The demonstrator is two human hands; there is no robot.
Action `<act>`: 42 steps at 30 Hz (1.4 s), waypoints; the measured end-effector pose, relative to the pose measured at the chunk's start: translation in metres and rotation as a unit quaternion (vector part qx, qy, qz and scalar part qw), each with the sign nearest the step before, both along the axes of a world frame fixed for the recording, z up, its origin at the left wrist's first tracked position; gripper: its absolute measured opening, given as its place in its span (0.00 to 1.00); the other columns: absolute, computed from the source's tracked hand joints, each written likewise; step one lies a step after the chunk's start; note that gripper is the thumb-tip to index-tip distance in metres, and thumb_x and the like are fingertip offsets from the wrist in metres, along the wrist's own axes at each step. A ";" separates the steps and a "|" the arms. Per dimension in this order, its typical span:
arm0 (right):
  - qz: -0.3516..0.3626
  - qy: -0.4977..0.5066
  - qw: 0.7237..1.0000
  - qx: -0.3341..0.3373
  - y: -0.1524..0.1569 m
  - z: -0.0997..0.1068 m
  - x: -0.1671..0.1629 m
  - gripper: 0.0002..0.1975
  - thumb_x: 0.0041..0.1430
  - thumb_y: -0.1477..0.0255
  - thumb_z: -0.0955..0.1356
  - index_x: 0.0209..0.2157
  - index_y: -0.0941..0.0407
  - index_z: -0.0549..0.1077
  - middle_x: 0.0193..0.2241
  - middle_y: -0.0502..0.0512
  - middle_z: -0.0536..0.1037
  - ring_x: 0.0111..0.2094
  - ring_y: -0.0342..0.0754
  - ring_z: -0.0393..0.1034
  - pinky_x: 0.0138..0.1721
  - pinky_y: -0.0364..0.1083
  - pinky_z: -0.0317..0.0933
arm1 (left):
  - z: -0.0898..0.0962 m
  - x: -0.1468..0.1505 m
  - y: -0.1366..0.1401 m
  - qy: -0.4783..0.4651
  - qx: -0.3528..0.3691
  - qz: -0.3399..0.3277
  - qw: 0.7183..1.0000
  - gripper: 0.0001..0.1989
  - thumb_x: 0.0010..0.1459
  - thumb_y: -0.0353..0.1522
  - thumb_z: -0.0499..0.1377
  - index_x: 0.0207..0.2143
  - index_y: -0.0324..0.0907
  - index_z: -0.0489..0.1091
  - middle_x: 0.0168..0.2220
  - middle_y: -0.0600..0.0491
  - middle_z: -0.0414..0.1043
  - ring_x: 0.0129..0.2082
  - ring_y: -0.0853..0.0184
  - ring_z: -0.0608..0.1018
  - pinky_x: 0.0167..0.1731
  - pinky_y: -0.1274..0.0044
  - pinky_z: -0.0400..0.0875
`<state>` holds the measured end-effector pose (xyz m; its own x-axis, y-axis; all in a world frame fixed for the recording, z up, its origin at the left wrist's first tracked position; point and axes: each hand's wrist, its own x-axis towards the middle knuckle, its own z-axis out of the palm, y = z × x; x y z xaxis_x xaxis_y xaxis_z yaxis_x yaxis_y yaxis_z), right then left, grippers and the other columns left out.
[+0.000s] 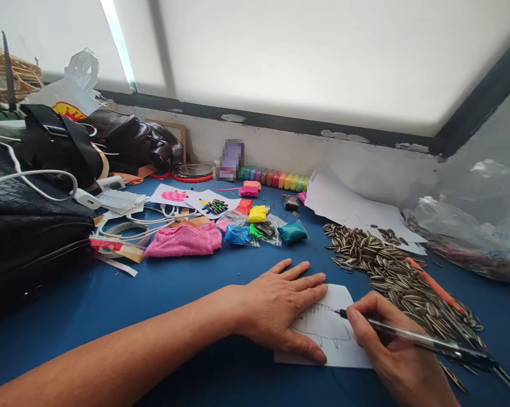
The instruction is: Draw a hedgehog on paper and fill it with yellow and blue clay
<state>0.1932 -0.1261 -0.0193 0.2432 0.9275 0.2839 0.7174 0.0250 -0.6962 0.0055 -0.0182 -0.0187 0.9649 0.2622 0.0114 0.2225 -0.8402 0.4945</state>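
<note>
My left hand [286, 305] lies flat with its fingers spread, pressing on a small white sheet of paper [344, 353]. On that sheet is a line drawing [327, 328] of a rounded body with short legs and rows of small marks inside it; part of it is under my left hand. My right hand [397, 350] grips a black pen [424, 339], whose tip touches the paper near the drawing's upper edge. A pile of striped sunflower seeds [399, 277] is spread beyond my right hand, with an orange stick-like tool [435, 285] lying on it.
Packets of coloured clay [259, 215] and a pink towel [185, 240] lie beyond my left arm. Several clay tubs [276, 179] line the wall beside a phone [230, 160]. Paper sheets [344, 198] and a plastic bag [471, 237] are at right. Black bags [30, 226] fill the left.
</note>
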 end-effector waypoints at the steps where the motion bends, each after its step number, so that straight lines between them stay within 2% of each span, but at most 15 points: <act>1: 0.001 -0.003 1.000 0.006 0.000 0.000 0.000 0.14 0.58 0.63 0.65 0.21 0.52 0.66 0.17 0.45 0.63 0.18 0.42 0.56 0.19 0.41 0.52 | 0.000 0.000 0.000 0.001 0.001 0.000 1.000 0.43 0.61 0.54 0.49 0.69 0.37 0.44 0.70 0.47 0.37 0.70 0.55 0.38 0.67 0.59 0.31; 8: 0.025 -0.004 1.000 -0.010 -0.003 -0.002 -0.005 0.14 0.60 0.61 0.64 0.23 0.51 0.66 0.16 0.44 0.63 0.17 0.42 0.55 0.18 0.42 0.51 | 0.003 0.001 -0.001 0.012 0.011 0.003 1.000 0.44 0.61 0.54 0.50 0.68 0.35 0.45 0.70 0.46 0.38 0.70 0.54 0.40 0.67 0.59 0.32; 14: 0.026 0.010 0.999 -0.016 -0.001 -0.004 -0.004 0.14 0.59 0.61 0.65 0.22 0.51 0.66 0.17 0.44 0.63 0.17 0.42 0.55 0.17 0.41 0.51 | 0.002 0.001 -0.001 0.014 0.019 0.013 1.000 0.45 0.60 0.55 0.51 0.68 0.35 0.45 0.70 0.42 0.34 0.70 0.55 0.39 0.67 0.61 0.34; 22: 0.037 0.024 0.999 -0.032 0.000 -0.006 -0.003 0.15 0.59 0.58 0.65 0.24 0.52 0.68 0.17 0.44 0.64 0.18 0.42 0.56 0.18 0.41 0.52 | 0.002 0.001 -0.002 0.012 0.018 0.031 0.999 0.44 0.59 0.56 0.51 0.68 0.40 0.46 0.70 0.45 0.38 0.70 0.52 0.39 0.66 0.57 0.30; 27: 0.043 0.025 0.998 -0.027 0.001 -0.005 -0.002 0.14 0.59 0.58 0.65 0.24 0.52 0.68 0.17 0.45 0.65 0.17 0.42 0.56 0.17 0.41 0.51 | 0.002 -0.001 -0.002 0.019 0.024 0.027 0.999 0.45 0.59 0.56 0.50 0.69 0.40 0.45 0.70 0.45 0.36 0.70 0.51 0.39 0.66 0.56 0.33; 33: 0.069 -0.003 0.997 -0.017 0.004 -0.009 0.003 0.14 0.60 0.59 0.65 0.24 0.52 0.69 0.16 0.44 0.64 0.16 0.41 0.56 0.16 0.41 0.52 | 0.000 0.000 -0.002 0.016 0.013 0.027 0.999 0.44 0.59 0.57 0.49 0.69 0.40 0.44 0.70 0.46 0.35 0.70 0.52 0.37 0.66 0.56 0.31; 42: 0.042 -0.002 0.999 -0.030 0.000 -0.008 -0.001 0.14 0.61 0.60 0.64 0.24 0.51 0.67 0.18 0.44 0.64 0.19 0.42 0.56 0.19 0.42 0.52 | -0.001 -0.001 -0.002 0.010 0.006 0.027 1.000 0.45 0.59 0.57 0.49 0.69 0.40 0.45 0.70 0.45 0.36 0.70 0.52 0.38 0.66 0.56 0.30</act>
<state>0.1924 -0.1259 -0.0275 0.1634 0.9600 0.2276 0.7173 0.0428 -0.6954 0.0045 -0.0199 -0.0193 0.9496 0.3135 -0.0041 0.2768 -0.8324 0.4800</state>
